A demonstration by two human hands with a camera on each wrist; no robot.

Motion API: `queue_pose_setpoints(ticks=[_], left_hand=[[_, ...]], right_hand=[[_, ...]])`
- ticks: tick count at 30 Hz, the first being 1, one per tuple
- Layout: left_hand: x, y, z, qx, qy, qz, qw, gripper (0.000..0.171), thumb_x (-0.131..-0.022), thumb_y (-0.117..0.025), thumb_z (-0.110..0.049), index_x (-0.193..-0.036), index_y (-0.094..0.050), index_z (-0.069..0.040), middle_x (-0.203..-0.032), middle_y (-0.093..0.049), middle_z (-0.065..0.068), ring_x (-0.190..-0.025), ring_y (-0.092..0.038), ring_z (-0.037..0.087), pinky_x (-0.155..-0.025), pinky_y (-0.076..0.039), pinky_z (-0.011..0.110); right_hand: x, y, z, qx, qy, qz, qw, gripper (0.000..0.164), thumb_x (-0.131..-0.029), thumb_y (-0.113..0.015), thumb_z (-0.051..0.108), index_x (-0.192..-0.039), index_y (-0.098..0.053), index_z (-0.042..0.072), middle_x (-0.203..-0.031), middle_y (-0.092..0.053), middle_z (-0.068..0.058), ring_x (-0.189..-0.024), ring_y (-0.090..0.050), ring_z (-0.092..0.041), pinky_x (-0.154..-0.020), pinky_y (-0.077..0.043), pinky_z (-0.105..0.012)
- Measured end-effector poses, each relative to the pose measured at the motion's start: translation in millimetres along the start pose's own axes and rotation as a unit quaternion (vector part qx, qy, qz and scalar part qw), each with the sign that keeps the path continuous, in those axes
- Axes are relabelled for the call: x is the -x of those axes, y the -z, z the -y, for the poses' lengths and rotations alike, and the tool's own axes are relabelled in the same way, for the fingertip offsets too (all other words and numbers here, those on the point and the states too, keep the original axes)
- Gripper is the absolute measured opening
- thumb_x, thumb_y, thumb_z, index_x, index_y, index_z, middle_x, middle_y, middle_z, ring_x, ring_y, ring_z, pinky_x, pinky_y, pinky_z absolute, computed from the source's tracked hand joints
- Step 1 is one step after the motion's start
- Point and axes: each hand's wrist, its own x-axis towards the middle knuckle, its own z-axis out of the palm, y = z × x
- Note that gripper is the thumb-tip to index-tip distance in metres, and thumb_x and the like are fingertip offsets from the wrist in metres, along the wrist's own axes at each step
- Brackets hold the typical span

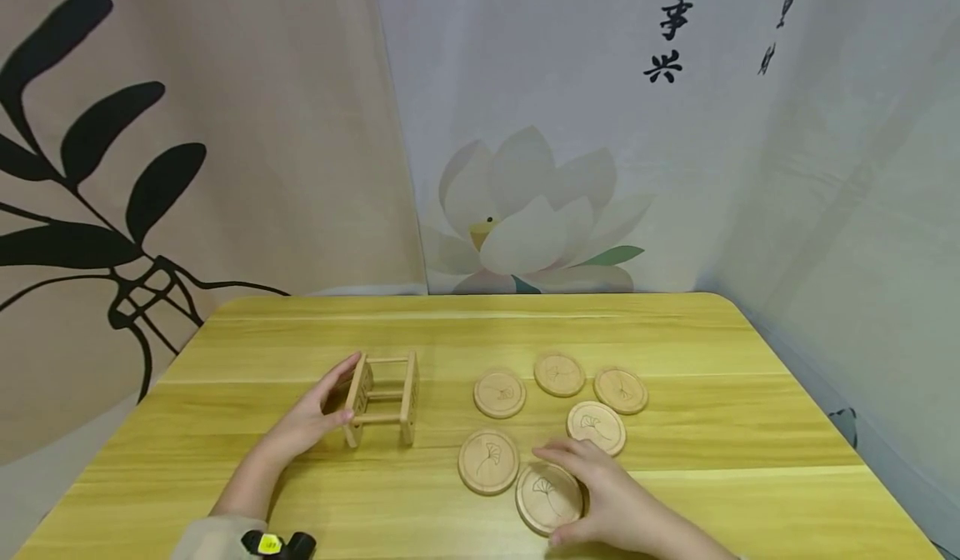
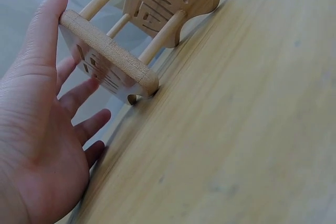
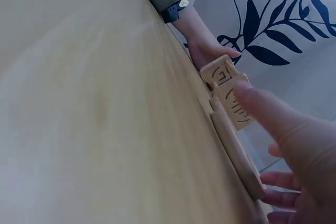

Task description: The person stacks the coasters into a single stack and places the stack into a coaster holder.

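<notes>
My left hand [image 1: 303, 427] stands at the left side panel of a small wooden rack [image 1: 408, 397] made of two carved panels joined by rods. In the left wrist view its thumb [image 2: 44, 30] lies along the panel edge, and the loosely spread fingers reach the panel's outer face. At the front, my right hand [image 1: 611, 493] spans a round wooden coaster [image 1: 543, 502] engraved with a leaf. The thumb and fingers lie around the rim of this coaster, which is flat on the table. From the right wrist view, its fingers [image 3: 281, 179] are beside the coaster's edge.
Several other engraved coasters lie flat nearby: one beside the held-round one [image 1: 488, 462], one above it [image 1: 596, 427], and others farther back [image 1: 559, 374]. The wooden table [image 1: 225, 427] ends at a printed curtain [image 1: 300, 127] behind.
</notes>
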Motion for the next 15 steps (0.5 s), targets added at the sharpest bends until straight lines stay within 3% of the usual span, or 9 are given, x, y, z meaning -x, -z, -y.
queue_pose_setpoints(ticks=[6,15], left_hand=[[-0.3,-0.3,1.0,0.005,0.003,0.000,1.0000,0.080,-0.091,-0.066,-0.012,-0.155,-0.017,-0.020,-0.152,-0.023,0.023,-0.135,-0.021,0.048,-0.094,-0.016,0.076],[0.4,0.0,2.3,0.003,0.006,0.001,1.0000,0.080,-0.092,-0.065,-0.014,-0.155,-0.017,-0.023,-0.153,-0.023,0.022,-0.135,-0.022,0.047,-0.094,-0.018,0.076]], right_hand=[[0.8,-4.0,-0.5,0.023,0.019,0.007,1.000,0.092,-0.063,-0.079,0.060,-0.140,-0.050,0.020,-0.134,-0.046,0.009,-0.116,-0.043,-0.016,-0.090,-0.044,-0.051],[0.8,-8.5,-4.3,0.053,0.047,-0.012,0.997,0.085,-0.067,-0.077,0.059,-0.136,-0.055,0.014,-0.132,-0.048,0.009,-0.114,-0.043,-0.013,-0.089,-0.045,-0.043]])
